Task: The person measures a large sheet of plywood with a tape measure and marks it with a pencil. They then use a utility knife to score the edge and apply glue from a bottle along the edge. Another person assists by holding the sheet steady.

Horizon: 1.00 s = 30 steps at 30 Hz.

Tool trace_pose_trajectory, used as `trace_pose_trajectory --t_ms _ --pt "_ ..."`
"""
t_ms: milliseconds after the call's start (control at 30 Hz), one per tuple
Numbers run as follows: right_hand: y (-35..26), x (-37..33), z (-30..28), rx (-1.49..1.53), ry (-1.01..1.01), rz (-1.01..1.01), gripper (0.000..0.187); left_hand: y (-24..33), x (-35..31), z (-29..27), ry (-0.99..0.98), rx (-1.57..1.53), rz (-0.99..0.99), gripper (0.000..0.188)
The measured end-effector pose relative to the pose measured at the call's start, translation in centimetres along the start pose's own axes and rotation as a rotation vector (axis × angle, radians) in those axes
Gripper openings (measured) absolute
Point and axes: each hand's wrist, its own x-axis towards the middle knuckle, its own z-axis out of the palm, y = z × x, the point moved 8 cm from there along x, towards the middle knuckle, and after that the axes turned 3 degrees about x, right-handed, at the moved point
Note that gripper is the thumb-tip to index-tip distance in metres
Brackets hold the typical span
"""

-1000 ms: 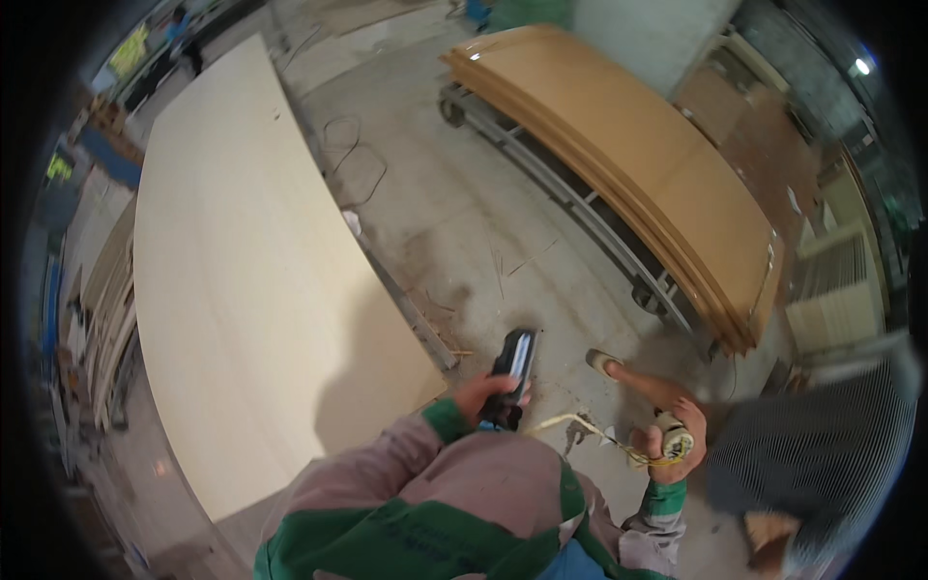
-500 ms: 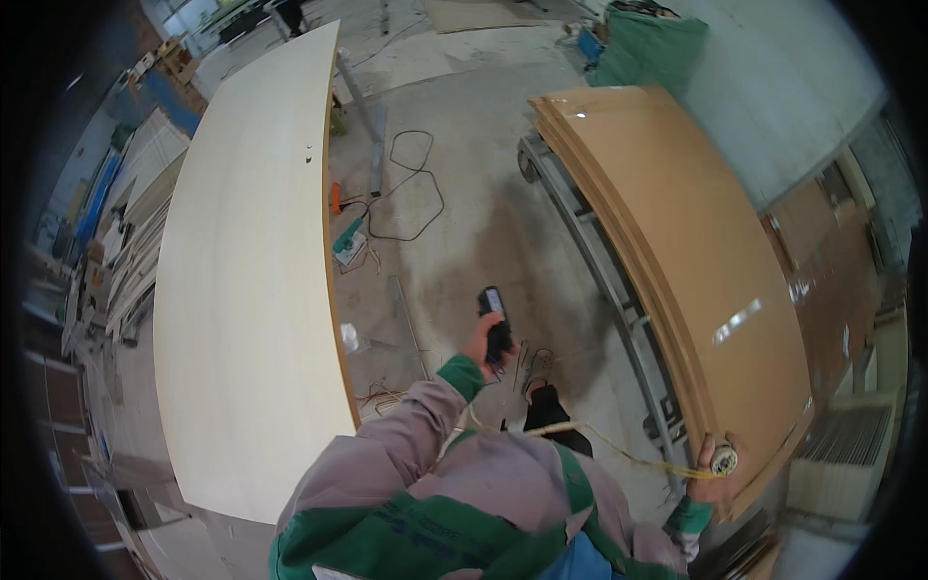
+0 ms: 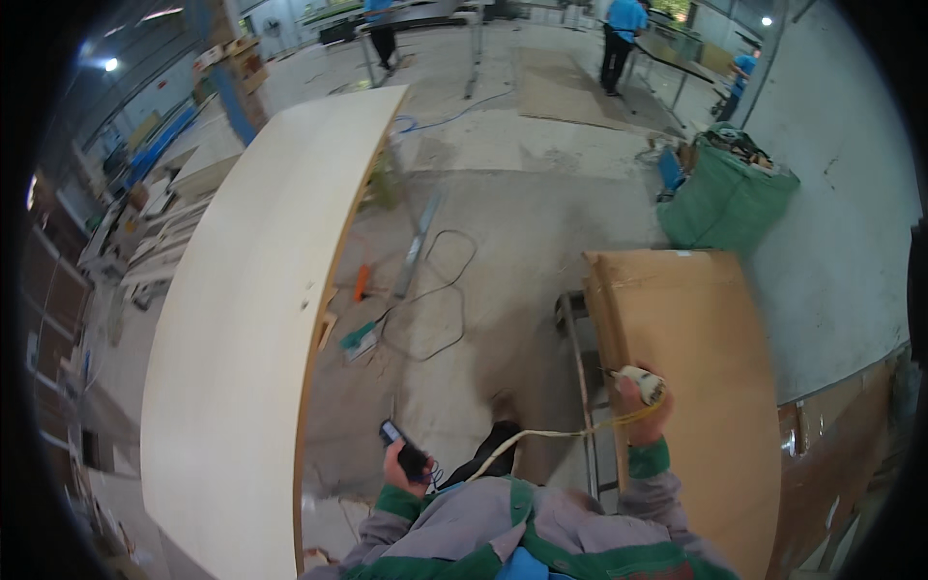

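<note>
Drawn back since the earlier frame, the left hand [image 3: 397, 471] wraps a black handheld device [image 3: 410, 456] between the pale panel [image 3: 256, 300] and brown stack [image 3: 715, 333]; the right hand [image 3: 654, 421], now farther forward along that stack, grips a whitish round object [image 3: 642, 383] trailing a pale cord [image 3: 528, 436]. The 2 things remain carried, not set down.

The grey floor [image 3: 561, 208] carries a green tool [image 3: 360, 336], a looped cord [image 3: 464, 324] and 1 green sack [image 3: 727, 203]; a cart [image 3: 582, 372] bears brown cardboard [image 3: 710, 333].

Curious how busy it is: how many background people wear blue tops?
3: one person left of centre, another right of centre, a third farther right; others may be hidden.
</note>
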Motion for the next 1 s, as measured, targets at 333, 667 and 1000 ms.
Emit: trace_pose_trajectory --t_ms 333,667,1000 --pt "5.5 30.7 8.7 0.503 0.250 0.159 0.037 11.0 23.2 30.8 -0.072 0.103 -0.102 0.039" --pt "15.5 63.3 21.1 0.525 0.416 0.246 0.038 22.5 47.6 60.2 -0.198 0.175 -0.175 0.047" --pt "17.3 91.8 51.6 0.645 -0.118 0.419 0.036 43.1 60.1 70.7 0.004 0.038 0.052 0.045"
